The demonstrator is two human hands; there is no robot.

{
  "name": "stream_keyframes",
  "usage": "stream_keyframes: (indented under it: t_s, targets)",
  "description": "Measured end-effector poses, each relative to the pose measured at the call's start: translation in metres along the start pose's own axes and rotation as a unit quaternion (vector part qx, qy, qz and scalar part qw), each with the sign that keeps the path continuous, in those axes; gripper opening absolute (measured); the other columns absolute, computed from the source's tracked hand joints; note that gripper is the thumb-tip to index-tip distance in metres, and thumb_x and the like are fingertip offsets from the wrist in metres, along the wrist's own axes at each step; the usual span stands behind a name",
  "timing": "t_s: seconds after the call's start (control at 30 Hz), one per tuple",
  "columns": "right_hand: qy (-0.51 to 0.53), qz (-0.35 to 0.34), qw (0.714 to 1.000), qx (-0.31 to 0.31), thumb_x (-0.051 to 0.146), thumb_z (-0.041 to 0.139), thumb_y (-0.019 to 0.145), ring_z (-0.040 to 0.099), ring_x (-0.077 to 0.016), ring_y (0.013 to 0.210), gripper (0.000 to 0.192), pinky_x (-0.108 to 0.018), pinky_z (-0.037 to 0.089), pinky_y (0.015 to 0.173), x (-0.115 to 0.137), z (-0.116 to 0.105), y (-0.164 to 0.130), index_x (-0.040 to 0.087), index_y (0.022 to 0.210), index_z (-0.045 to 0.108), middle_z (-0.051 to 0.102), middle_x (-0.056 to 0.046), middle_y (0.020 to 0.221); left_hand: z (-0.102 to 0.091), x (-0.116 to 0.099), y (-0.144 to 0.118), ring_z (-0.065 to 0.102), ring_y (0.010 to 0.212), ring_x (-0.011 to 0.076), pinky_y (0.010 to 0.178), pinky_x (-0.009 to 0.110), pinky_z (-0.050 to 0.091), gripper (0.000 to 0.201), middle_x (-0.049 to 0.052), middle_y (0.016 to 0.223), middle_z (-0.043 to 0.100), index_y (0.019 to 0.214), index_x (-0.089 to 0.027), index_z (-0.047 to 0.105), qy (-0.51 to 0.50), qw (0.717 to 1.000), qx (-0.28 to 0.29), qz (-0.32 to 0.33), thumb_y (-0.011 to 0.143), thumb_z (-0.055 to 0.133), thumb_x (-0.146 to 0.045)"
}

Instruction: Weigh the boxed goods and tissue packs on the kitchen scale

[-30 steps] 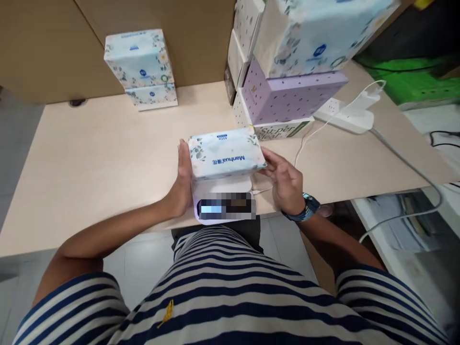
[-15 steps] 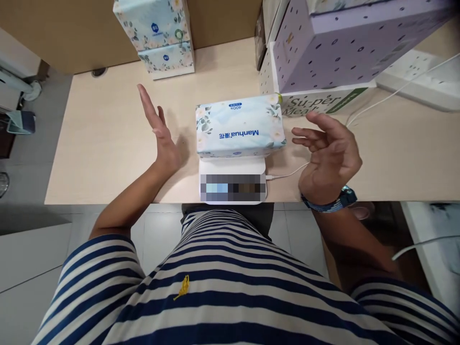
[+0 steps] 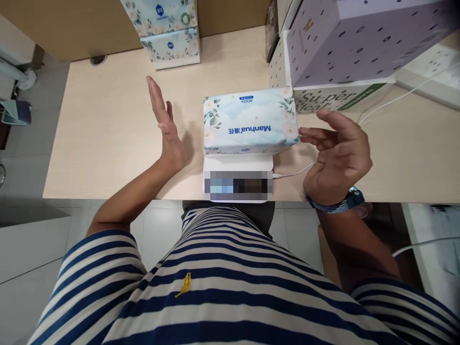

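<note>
A pale blue, flower-printed pack of tissues [image 3: 249, 117] marked "Manhua" rests on a white scale-like device [image 3: 239, 163], whose front panel is blurred out. To the left of the pack, my left hand [image 3: 168, 129] is held up with its fingers stretched out, holding nothing and apart from the pack. On the other side is my right hand [image 3: 338, 153], palm turned inward, fingers apart and loosely bent. Its fingertips are close to the right end of the pack; whether they touch it I cannot tell. A patterned blue band circles my right wrist.
More tissue packs [image 3: 170, 45] are stacked at the back left of the wooden desk [image 3: 108, 120]. A purple spotted box [image 3: 345, 48] sits on a white "Super Meal" box [image 3: 323, 98] at the back right. A white cable [image 3: 294, 171] runs from the device to the right.
The view has shifted slightly, so the desk items appear a little farther right and higher. Both hands keep their open pose; the right fingertips look nearer the pack's end.
</note>
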State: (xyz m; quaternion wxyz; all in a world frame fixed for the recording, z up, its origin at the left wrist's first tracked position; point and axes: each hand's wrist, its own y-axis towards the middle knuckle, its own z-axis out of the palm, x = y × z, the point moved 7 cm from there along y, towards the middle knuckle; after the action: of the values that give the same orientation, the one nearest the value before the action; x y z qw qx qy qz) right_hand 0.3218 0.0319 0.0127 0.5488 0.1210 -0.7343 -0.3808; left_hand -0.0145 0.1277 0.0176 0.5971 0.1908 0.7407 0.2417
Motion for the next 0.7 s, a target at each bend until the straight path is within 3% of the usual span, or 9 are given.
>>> stream_keyframes:
  t_s: [0.13,0.3,0.4,0.5,0.57,0.6,0.7]
  targets:
    - [0.005,-0.017,1.000,0.010,0.057,0.046,0.110,0.081,-0.0315,0.105,0.046,-0.052,0.067,0.084,0.003,0.001,-0.001,0.038,0.147,0.066,0.070,-0.010,0.142,0.003,-0.003,0.000,-0.003,0.177,0.0246,0.145,0.045,0.009,0.094,-0.015,0.188,0.009,0.169,-0.047,0.034,-0.012,1.000,0.008,-0.008,0.091,0.022,-0.099]
    - [0.005,-0.036,0.999,-0.023,0.049,0.047,0.111,0.082,-0.0291,0.104,0.043,-0.047,0.067,0.080,0.005,-0.005,0.000,0.034,0.145,0.069,0.074,-0.011,0.138,0.000,0.002,-0.001,-0.012,0.176,0.0227,0.145,0.042,0.005,0.104,-0.020,0.187,0.000,0.172,-0.052,0.023,0.010,0.997,0.022,-0.071,0.083,0.022,-0.106]
    - [-0.026,0.004,0.999,-0.041,0.048,0.044,0.112,0.070,-0.0351,0.140,0.047,-0.057,0.064,0.103,0.007,-0.004,-0.005,0.035,0.154,0.061,0.065,-0.011,0.156,0.007,-0.008,-0.020,-0.009,0.177,0.0248,0.146,0.046,0.005,0.099,-0.016,0.188,0.003,0.173,-0.051,0.020,-0.011,0.985,0.032,-0.169,0.088,0.025,-0.101]
    - [-0.023,0.125,0.990,0.052,0.054,0.041,0.113,0.048,-0.0320,0.163,0.054,-0.062,0.048,0.129,0.013,0.022,-0.017,0.042,0.165,0.046,0.051,-0.005,0.173,0.033,-0.043,-0.050,0.001,0.177,0.0282,0.145,0.057,0.013,0.087,-0.008,0.188,0.016,0.174,-0.049,0.019,-0.066,0.963,0.101,-0.242,0.098,0.015,-0.091]
    - [0.036,0.180,0.975,0.125,0.060,0.041,0.111,0.049,-0.0297,0.162,0.062,-0.061,0.045,0.133,0.024,0.045,-0.025,0.041,0.171,0.037,0.052,-0.005,0.173,0.049,-0.076,-0.062,0.003,0.177,0.0281,0.146,0.055,0.013,0.084,-0.006,0.188,0.016,0.176,-0.048,0.012,-0.078,0.963,0.157,-0.206,0.102,0.029,-0.085]
    - [0.068,0.178,0.973,0.128,0.063,0.041,0.110,0.050,-0.0290,0.162,0.067,-0.059,0.046,0.133,0.031,0.050,-0.025,0.040,0.173,0.032,0.051,-0.005,0.173,0.053,-0.090,-0.063,0.003,0.177,0.0283,0.146,0.054,0.012,0.086,-0.006,0.188,0.015,0.176,-0.048,0.008,-0.091,0.965,0.172,-0.175,0.102,0.036,-0.083]
    - [0.102,0.119,0.987,0.045,0.067,0.041,0.108,0.052,-0.0293,0.159,0.071,-0.056,0.050,0.130,0.044,0.035,-0.015,0.039,0.173,0.031,0.051,-0.006,0.173,0.070,-0.120,-0.053,-0.002,0.177,0.0299,0.146,0.051,0.006,0.091,-0.009,0.190,0.000,0.176,-0.049,0.000,-0.128,0.953,0.264,-0.071,0.103,0.046,-0.078]
